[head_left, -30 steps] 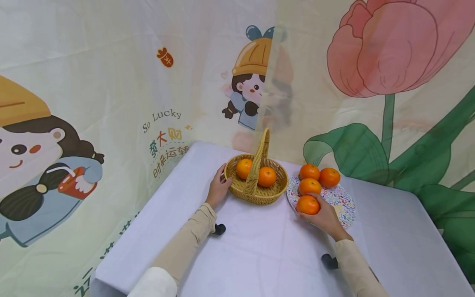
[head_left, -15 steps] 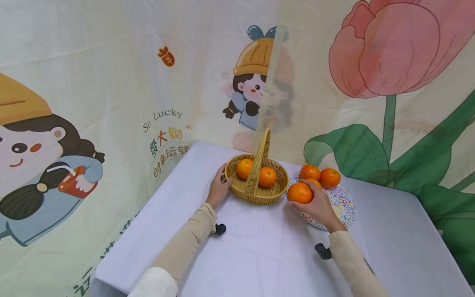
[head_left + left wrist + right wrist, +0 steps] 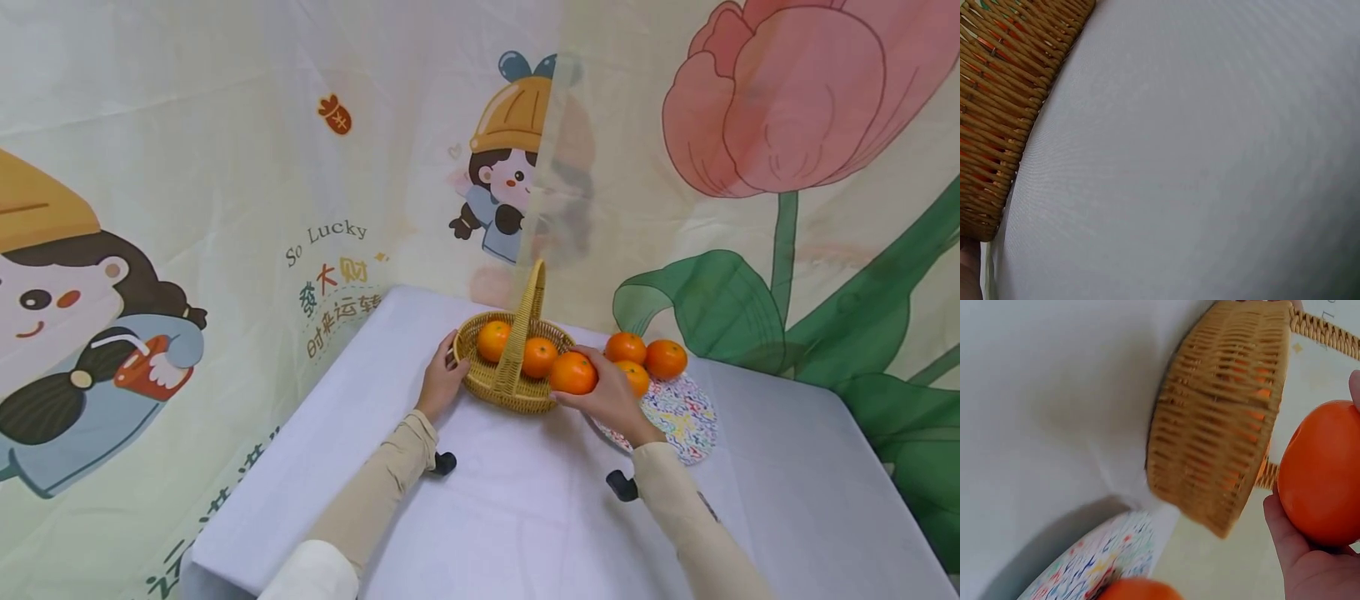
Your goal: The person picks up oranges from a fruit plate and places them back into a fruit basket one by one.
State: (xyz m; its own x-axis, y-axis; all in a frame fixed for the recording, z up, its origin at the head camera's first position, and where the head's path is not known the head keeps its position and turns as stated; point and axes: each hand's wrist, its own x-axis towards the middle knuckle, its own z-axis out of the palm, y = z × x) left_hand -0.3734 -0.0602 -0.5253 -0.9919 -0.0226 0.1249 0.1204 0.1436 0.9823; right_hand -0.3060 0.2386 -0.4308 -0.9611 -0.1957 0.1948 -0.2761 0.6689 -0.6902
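Observation:
A wicker basket [image 3: 487, 387] with a tall arched handle stands toward the back of the table, and two oranges [image 3: 494, 341] lie inside it. My left hand [image 3: 442, 382] grips the basket's left rim; in the left wrist view only a bit of that hand shows below the wicker side [image 3: 1004, 112]. My right hand [image 3: 606, 398] holds another orange [image 3: 573, 373] between thumb and fingers, over the basket's right rim. The right wrist view has this held orange [image 3: 1322, 475] just beyond the basket wall [image 3: 1216, 412].
Right of the basket sits a speckled multicoloured plate [image 3: 686, 421], with three oranges [image 3: 666, 360] at its back left. A white cloth [image 3: 495, 517] covers the table. Printed curtains [image 3: 420, 167] rise behind and along the left side.
My right hand has lifted one orange off the plate and carried it left to the basket's right rim. My left hand has stayed at the basket's left side.

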